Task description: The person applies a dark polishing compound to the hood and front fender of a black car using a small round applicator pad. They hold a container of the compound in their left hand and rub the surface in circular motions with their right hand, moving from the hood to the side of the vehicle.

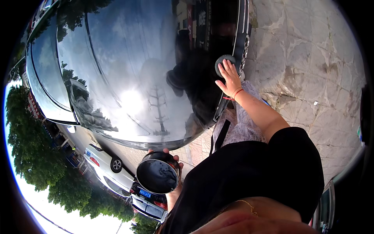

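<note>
Fingers of my right hand (230,78) lie flat on a round dark grey applicator pad (218,65), pressing it to the front edge of a glossy black car hood (122,67). The thumb sticks out to the left of the pad. Sky, sun, trees, a pole and a dark figure are mirrored in the paint. Lower in the view, my left hand (180,165) grips a dark round tin (160,155) with its open mouth facing me. A dark, smeared substance (156,175) coats the inside. The tin hides much of the left palm.
The car's front trim and grille (246,51) border cracked stone paving (309,67) on the right. A white car (109,175) and a dark car (140,191) stand at lower left, near leafy trees (32,143). Part of another vehicle (328,199) shows at lower right.
</note>
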A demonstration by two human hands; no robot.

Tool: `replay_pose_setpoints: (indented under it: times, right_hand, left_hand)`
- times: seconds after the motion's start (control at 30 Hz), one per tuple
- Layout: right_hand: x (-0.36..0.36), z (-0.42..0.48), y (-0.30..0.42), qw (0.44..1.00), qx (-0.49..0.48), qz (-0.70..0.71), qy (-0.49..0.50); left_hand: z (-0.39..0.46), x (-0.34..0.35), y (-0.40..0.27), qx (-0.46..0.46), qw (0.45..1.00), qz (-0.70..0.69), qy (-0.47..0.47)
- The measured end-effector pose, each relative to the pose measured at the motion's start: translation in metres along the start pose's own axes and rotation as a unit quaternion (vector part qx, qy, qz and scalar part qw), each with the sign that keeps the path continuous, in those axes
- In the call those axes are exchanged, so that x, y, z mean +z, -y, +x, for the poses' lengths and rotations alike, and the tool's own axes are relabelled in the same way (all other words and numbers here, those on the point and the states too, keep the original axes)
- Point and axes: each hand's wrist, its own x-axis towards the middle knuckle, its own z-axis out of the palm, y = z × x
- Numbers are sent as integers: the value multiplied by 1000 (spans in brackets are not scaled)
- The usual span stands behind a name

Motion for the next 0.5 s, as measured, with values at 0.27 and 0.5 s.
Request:
replay_pose_setpoints:
  times: [0.27,0.5]
  right_hand:
    - [-62,262,-94,973,138,-30,-183]
    - [-37,134,35,991,-110,-71,36]
  left_hand:
    - [2,2,-1,6,1000,11,-22]
    - [4,-8,3,20,999,-40,20]
